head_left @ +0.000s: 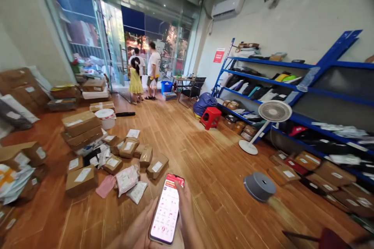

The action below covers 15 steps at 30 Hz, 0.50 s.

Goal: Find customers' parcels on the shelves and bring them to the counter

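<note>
The fingers [147,213] of the left hand [136,231] lie loosely together along the left edge of the phone [167,212]. Whether they curl beneath it is hidden, so I cannot tell how firmly this hand closes. The phone sits between both hands, low and central, screen lit and facing up. Its long axis runs from the body outward, with the top leaning slightly right. The right hand [187,214] presses against the right edge, fingers together and wrapped round it, one fingertip reaching the upper corner. It has the clearer hold.

Cardboard parcels [128,149] lie scattered on the wooden floor [204,155] ahead and to the left. People [153,68] stand at the glass doorway. Further right are a red stool [210,116], a grey reel [258,186], a white fan [274,111] and blue shelving [321,64].
</note>
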Tool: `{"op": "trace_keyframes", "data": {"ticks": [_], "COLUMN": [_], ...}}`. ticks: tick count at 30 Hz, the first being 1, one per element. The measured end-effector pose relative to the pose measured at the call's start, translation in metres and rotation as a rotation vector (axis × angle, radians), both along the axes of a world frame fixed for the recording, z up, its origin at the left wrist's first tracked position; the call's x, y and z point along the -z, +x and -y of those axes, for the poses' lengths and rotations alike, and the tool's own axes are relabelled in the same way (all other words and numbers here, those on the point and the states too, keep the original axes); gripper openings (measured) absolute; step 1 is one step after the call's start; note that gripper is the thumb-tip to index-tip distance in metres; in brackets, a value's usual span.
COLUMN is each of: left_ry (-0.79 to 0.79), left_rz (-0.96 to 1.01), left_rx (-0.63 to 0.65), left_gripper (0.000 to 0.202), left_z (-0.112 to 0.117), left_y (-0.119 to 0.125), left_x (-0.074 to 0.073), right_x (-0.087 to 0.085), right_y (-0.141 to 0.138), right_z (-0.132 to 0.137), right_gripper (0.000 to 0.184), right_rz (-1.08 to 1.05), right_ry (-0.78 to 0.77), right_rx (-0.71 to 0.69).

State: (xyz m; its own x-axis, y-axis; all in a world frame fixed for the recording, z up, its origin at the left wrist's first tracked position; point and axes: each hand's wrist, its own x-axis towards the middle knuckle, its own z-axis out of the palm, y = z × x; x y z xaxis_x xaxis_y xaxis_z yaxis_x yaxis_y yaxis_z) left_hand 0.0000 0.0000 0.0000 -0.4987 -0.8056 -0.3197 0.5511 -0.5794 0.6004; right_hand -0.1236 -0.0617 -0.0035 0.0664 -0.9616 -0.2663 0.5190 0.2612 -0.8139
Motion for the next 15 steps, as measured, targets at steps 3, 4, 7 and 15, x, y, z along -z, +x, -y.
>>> {"op": "trace_keyframes", "data": {"ticks": [3,4,7,15], "left_ry": [-0.027,-0.042,-0.081,-0.062], "left_rz": [0.146,0.174,0.214,0.129], "left_rx": [0.078,0.098,0.109,-0.001], "left_gripper": [0.074,0.076,0.079,0.084], "left_z": [0.054,0.069,0.110,0.171], "left_y": [0.000,0.000,-0.003,-0.006], "left_x": [0.009,0.010,0.004,-0.008], "right_x": [-0.004,-0.004,-0.008,-0.017], "right_y": [-0.004,-0.005,-0.005,-0.009], "right_z": [0.054,0.068,0.100,0.136], "right_gripper": [0.054,0.051,0.045,0.056], "right_rz": [-0.067,-0.074,-0.037,-0.107], "right_ry": [0.021,0.016,0.020,-0.026], "right_rx": [0.093,0.122,0.180,0.013]}}
